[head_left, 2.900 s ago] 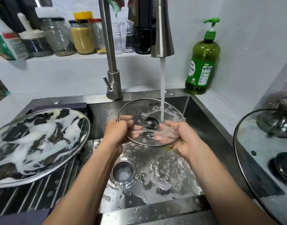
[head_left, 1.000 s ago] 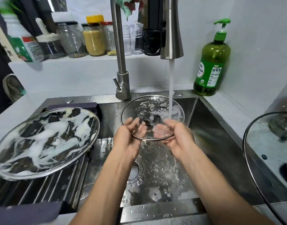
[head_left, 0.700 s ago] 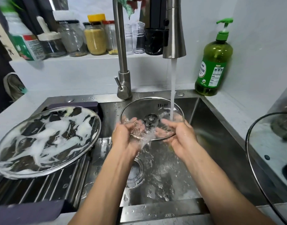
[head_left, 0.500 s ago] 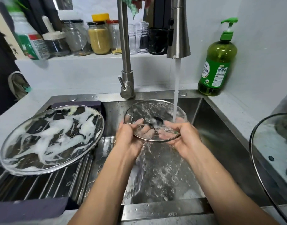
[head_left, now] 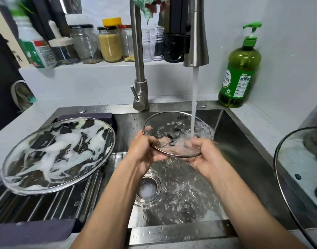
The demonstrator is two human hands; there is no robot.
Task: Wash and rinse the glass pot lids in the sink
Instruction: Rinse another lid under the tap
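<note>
Both hands hold 1 small glass lid over the middle of the sink, tilted under the stream from the faucet. The left hand grips its rim at 8 o'clock, fingers curled round the edge; the right hand cups the rim at 5 o'clock, thumb on top. At 9 o'clock of the small lid, well apart, a larger soapy lid rests on the drying rack. A 3rd glass lid lies on the counter at 3 o'clock. A green soap bottle stands at 1 o'clock.
</note>
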